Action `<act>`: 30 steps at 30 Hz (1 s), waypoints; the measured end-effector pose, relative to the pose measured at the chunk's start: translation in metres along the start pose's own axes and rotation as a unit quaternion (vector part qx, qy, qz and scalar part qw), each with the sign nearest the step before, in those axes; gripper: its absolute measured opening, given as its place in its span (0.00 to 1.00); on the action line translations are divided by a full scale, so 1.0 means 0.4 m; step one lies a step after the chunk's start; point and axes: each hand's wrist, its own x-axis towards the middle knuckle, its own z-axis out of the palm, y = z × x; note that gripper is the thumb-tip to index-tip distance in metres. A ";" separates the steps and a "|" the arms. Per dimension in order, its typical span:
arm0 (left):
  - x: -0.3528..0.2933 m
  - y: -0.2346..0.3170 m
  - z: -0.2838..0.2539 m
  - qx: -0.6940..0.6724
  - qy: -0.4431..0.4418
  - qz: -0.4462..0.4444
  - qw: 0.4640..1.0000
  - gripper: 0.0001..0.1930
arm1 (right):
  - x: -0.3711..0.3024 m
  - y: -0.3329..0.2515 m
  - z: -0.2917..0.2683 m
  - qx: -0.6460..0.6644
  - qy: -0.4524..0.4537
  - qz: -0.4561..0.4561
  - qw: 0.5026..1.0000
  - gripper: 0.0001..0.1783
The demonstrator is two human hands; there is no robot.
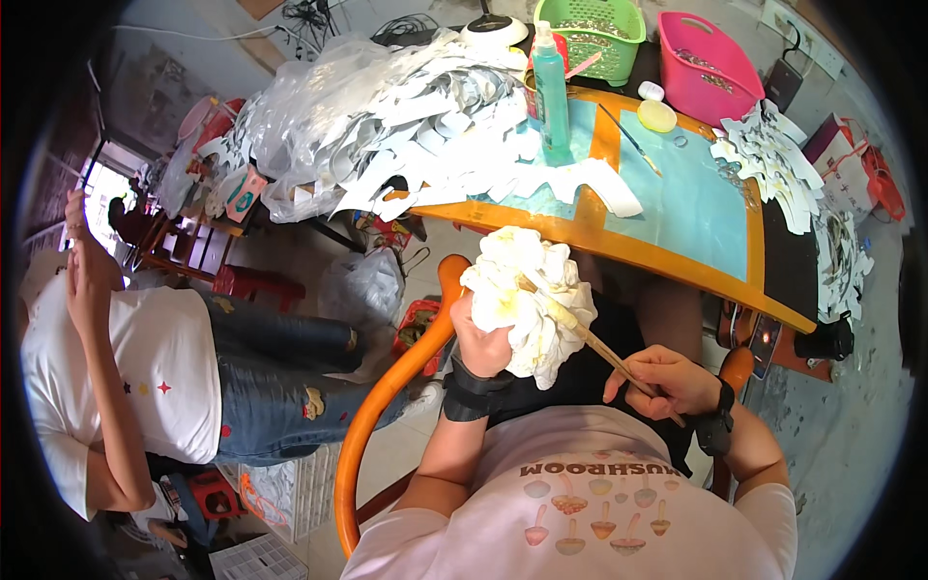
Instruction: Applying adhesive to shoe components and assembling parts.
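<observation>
My left hand (481, 340) is closed around the lower left side of a bunch of white ruffled pieces (530, 302), held up over my lap. Yellowish patches show on some of the folds. Between the fingers of my right hand (665, 381) is a long wooden-handled brush (607, 354), slanting up to the left. Its pale head lies against the right side of the white bunch. Whether the pieces are cloth or a soft sheet, I cannot tell.
Ahead stands a wood-edged table (619, 247) with a heap of white cut strips (416, 121), a green spray bottle (552, 97), a thin brush (630, 141), a green basket (619, 48) and a pink basket (710, 72). A chair arm (362, 425) curves at my left; another person (164, 367) sits beyond.
</observation>
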 end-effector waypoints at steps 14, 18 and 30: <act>0.100 0.028 -0.128 0.029 -0.020 -0.106 0.994 0.16 | -0.012 -0.009 -0.005 -0.281 0.198 -0.184 0.921 0.17; 0.085 0.041 -0.114 -0.032 -0.064 -0.136 0.988 0.21 | 0.031 -0.069 0.044 -0.433 0.279 -0.250 0.820 0.18; 0.082 0.055 -0.031 -0.146 0.087 -0.108 0.979 0.18 | 0.136 -0.023 0.077 -0.775 0.264 -0.346 0.458 0.22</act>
